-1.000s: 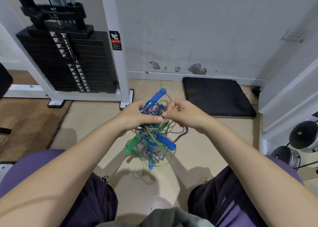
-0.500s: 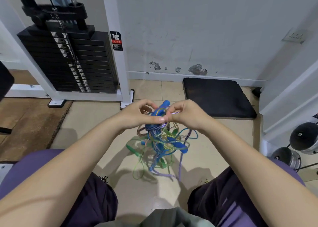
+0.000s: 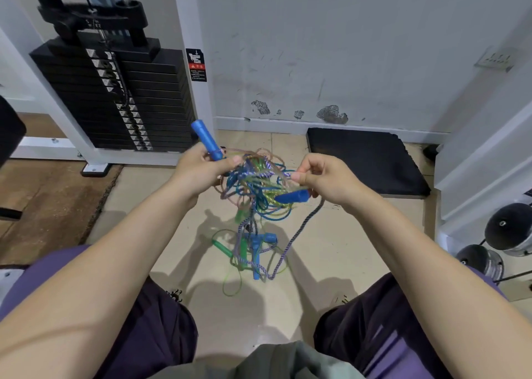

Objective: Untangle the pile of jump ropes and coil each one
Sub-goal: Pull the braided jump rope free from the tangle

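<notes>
left hand wrapped round a blue handle poking up out of the fist | right hand pinching a cord | rope tangle hangs between both grips, loose ends trailing down to the floor

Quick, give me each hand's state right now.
Left hand: grips a blue plastic jump-rope handle sticking up from the tangled rope pile.
Right hand: pinches a strand of the tangle; another blue handle sits below it.
</notes>
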The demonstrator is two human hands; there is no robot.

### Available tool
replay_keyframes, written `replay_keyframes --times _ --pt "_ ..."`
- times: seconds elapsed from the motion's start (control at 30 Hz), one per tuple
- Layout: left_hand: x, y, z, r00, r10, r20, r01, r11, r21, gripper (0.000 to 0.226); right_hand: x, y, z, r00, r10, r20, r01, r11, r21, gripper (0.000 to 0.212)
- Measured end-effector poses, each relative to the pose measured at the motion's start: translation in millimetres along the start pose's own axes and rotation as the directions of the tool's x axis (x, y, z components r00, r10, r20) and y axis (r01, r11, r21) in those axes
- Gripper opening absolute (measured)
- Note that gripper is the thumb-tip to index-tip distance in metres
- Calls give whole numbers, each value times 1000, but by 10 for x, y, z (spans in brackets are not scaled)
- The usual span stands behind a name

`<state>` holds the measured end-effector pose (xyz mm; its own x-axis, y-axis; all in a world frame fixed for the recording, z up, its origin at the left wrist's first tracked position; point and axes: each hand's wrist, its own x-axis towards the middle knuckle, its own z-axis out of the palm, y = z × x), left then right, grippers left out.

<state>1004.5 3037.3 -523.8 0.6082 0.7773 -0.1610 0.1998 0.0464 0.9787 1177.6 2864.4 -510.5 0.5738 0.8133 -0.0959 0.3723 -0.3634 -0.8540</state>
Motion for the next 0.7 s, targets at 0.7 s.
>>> replay_keyframes --times 0.7 --pt "-174 -205 300 816 143 561 -466 737 490 72 -21 -78 134 998 -26 49 5 925 381 15"
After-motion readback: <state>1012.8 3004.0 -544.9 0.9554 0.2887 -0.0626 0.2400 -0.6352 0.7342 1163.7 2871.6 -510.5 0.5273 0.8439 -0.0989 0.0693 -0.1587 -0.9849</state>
